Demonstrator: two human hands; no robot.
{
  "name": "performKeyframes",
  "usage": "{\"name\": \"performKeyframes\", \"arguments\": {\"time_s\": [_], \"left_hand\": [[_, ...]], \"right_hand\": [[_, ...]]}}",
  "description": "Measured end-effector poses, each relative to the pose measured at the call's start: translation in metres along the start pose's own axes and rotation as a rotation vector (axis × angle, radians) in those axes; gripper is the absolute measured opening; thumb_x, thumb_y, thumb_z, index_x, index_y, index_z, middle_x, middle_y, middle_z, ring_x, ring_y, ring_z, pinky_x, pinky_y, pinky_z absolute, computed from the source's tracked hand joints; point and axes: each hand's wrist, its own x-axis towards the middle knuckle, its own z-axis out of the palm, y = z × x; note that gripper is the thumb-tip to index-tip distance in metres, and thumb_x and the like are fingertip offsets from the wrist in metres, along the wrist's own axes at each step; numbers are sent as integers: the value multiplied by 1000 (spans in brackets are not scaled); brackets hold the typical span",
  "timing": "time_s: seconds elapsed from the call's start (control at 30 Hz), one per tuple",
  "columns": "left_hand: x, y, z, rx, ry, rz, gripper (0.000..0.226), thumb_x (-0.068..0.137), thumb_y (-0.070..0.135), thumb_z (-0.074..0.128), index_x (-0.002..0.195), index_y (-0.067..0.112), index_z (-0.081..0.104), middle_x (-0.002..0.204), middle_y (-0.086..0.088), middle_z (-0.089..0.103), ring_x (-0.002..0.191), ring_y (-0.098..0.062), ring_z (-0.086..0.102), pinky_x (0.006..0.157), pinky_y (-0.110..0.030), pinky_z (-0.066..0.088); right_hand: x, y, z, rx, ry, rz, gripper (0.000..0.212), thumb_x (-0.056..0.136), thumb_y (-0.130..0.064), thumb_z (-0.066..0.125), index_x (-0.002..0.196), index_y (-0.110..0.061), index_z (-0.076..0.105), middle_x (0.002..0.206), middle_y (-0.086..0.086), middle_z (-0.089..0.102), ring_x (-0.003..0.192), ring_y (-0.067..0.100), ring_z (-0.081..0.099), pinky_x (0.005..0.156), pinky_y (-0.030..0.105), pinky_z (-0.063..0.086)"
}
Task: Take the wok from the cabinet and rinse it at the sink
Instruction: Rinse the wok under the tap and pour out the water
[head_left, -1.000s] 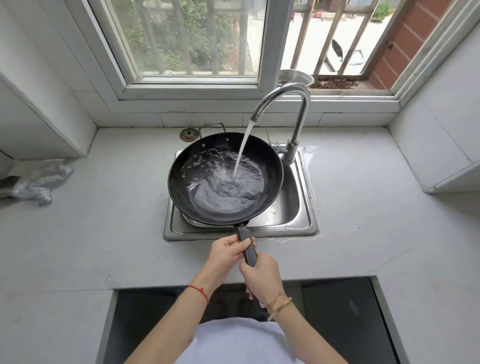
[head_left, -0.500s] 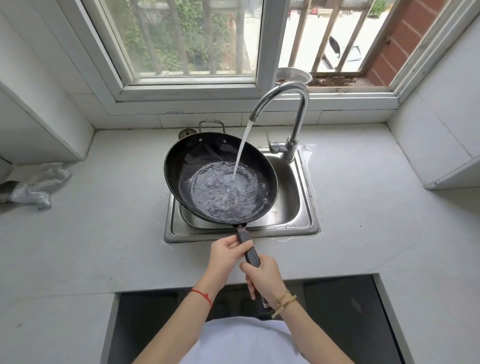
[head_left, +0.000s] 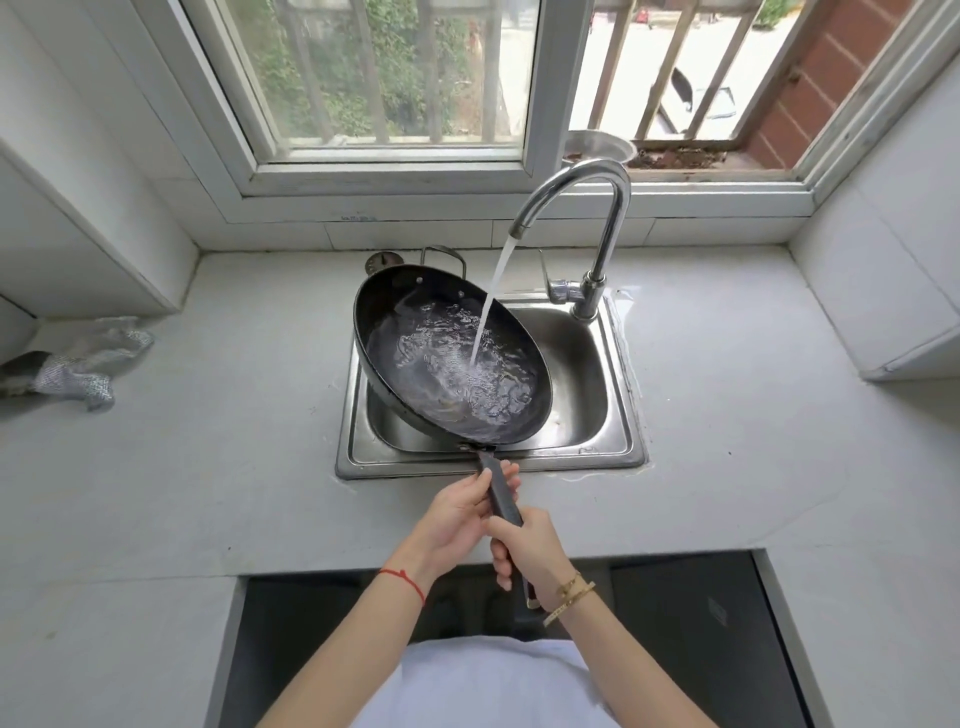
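A black wok (head_left: 395, 317) hangs over the steel sink (head_left: 621, 415), tilted down to the right, with water swirling inside it. The chrome faucet (head_left: 605, 228) pours a stream of water (head_left: 491, 306) into the wok. The wok's dark handle (head_left: 503, 493) points toward me over the counter's front edge. My left hand (head_left: 460, 514) grips the handle near the wok. My right hand (head_left: 530, 545) grips the handle farther back, just behind the left.
A grey countertop (head_left: 234, 441) surrounds the sink. A silvery cloth (head_left: 88, 364) lies at the far left. A round sink strainer (head_left: 382, 260) and a wire handle sit behind the wok. A metal bowl (head_left: 600, 145) stands on the window sill. A dark opening (head_left: 675, 623) lies below the counter.
The wok has tilted from nearly level to down on its right side and shifted left, and the water in it has swirled toward the lower right. Both hands keep their grip on the handle.
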Motion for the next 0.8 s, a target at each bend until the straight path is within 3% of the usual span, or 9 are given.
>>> {"name": "performKeyframes", "arguments": {"time_s": [0.1, 0.23, 0.37, 0.47, 0.57, 0.67, 0.73, 0.8], "left_hand": [[1, -2, 5, -24, 67, 20, 24, 101, 11, 46, 110, -2, 64, 92, -12, 69, 79, -17, 69, 74, -27, 59], [3, -4, 4, 50, 154, 49, 20, 99, 8, 50, 102, -3, 66, 87, -12, 71, 83, -21, 67, 77, -30, 59], [1, -7, 2, 112, 223, 90, 18, 96, 6, 54, 103, -7, 65, 89, -12, 73, 80, -18, 72, 68, -27, 61], [2, -8, 8, 110, 242, 106, 17, 96, 4, 55, 103, -10, 64, 87, -12, 73, 74, -15, 73, 70, -27, 61], [2, -10, 14, 151, 263, 104, 16, 95, 3, 57, 99, -10, 65, 85, -14, 74, 75, -19, 73, 67, -26, 61], [0, -14, 14, 237, 305, 124, 12, 93, 3, 61, 97, -7, 67, 85, -15, 73, 77, -21, 72, 67, -24, 61], [-3, -16, 14, 298, 312, 158, 9, 91, 2, 63, 92, -5, 68, 83, -16, 73, 78, -24, 71, 67, -22, 60], [-2, -15, 13, 353, 320, 184, 8, 90, 3, 65, 90, -4, 69, 82, -17, 72, 79, -25, 70, 67, -22, 60]], "right_hand": [[3, -1, 0, -8, -7, 7, 21, 88, -1, 54, 67, -1, 52, 43, 4, 47, 32, 16, 42, 32, 22, 38], [4, 2, -4, -17, -53, 22, 21, 89, -4, 56, 69, -5, 53, 45, 3, 48, 34, 15, 43, 33, 22, 39], [2, -1, -6, -85, -75, 45, 14, 89, -5, 57, 75, -6, 53, 48, 2, 51, 34, 13, 45, 34, 23, 41], [0, -6, -2, -390, 98, -6, 9, 86, -10, 55, 78, -7, 56, 60, 8, 59, 42, 19, 58, 44, 32, 51], [-6, -3, 4, -897, 349, -82, 13, 90, -22, 56, 99, -12, 60, 90, 7, 68, 84, 28, 68, 72, 33, 53], [-6, 9, 3, -745, 314, -145, 12, 91, -20, 57, 99, -13, 61, 89, 6, 68, 83, 26, 66, 74, 33, 53], [-3, 16, -1, -600, 256, -172, 4, 89, -15, 57, 88, -15, 61, 76, 1, 63, 67, 18, 60, 61, 23, 51], [0, 18, -4, -523, 229, -184, 12, 86, -12, 58, 76, -18, 57, 65, -4, 55, 55, 9, 50, 49, 13, 40]]}}
